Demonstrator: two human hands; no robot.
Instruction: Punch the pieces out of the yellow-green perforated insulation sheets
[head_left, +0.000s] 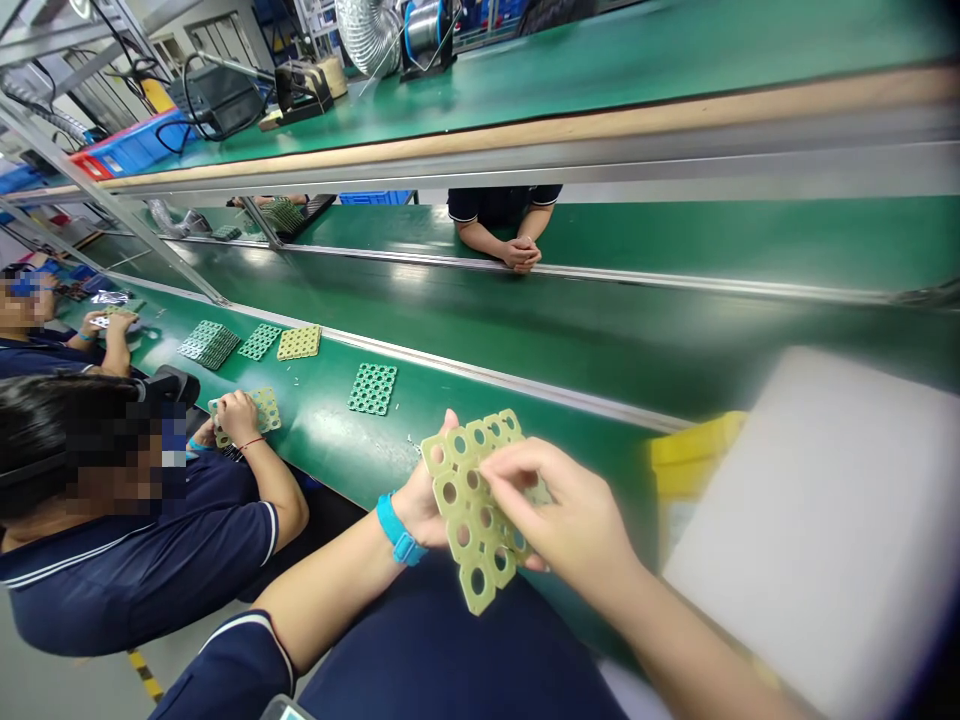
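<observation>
A pale yellow-green circuit board panel (pixel 480 505) with rows of round holes is tilted in front of my body. My left hand (pixel 426 505), with a blue wristband, grips it from behind and below, its fingertips showing past the edges. Over the panel's upper face, my right hand (pixel 566 510) has thumb and forefinger pinched together at one of the holes. What sits between those fingertips, if anything, is too small to make out. Beyond my left hand, a green holed panel (pixel 373 389) lies flat on the green bench (pixel 330 440).
A yellow bin (pixel 694 465) and a large pale blurred sheet (pixel 832 530) stand close on my right. Farther left lie a yellow panel (pixel 299 343) and a panel stack (pixel 210 343). A co-worker (pixel 172 560) sits at my left; another person's hands (pixel 521 254) rest across the bench.
</observation>
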